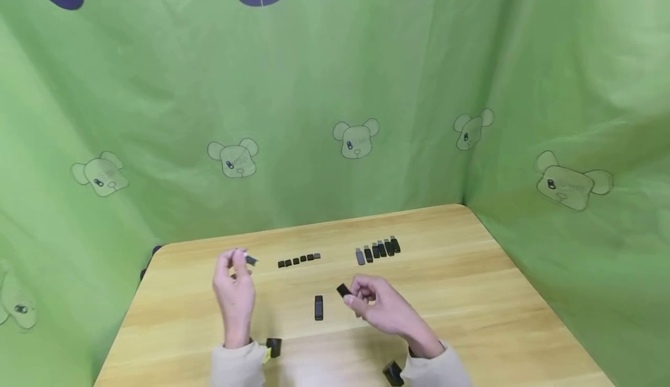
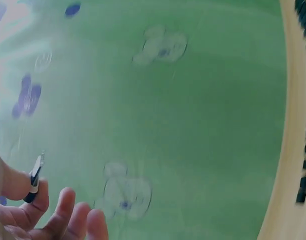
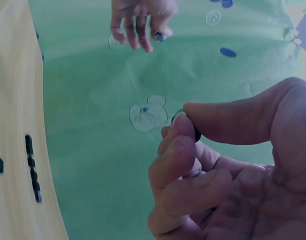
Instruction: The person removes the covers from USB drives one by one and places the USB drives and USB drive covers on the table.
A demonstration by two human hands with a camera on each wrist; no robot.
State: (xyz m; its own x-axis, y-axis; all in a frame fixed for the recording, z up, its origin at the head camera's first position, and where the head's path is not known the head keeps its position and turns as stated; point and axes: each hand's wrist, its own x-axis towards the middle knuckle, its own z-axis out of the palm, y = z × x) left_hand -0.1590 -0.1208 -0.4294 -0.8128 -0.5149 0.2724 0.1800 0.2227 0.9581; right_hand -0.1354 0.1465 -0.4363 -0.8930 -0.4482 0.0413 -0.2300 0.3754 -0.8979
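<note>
My left hand (image 1: 235, 294), raised over the left part of the table, pinches a USB stick (image 1: 250, 259) between thumb and forefinger. In the left wrist view the bare metal plug of this USB stick (image 2: 35, 180) points up, while the other fingers are spread. My right hand (image 1: 382, 308) pinches a small black cap (image 1: 343, 290) between thumb and fingertips; fingers mostly hide it in the right wrist view. The two hands are apart. Between them on the table lies a black USB stick (image 1: 319, 308) with no plug showing.
A row of small dark caps (image 1: 295, 261) lies farther back on the wooden table (image 1: 502, 294). Right of it, several USB sticks (image 1: 376, 251) lie side by side, plugs facing away. A green curtain (image 1: 314, 73) with bear drawings stands behind and at both sides.
</note>
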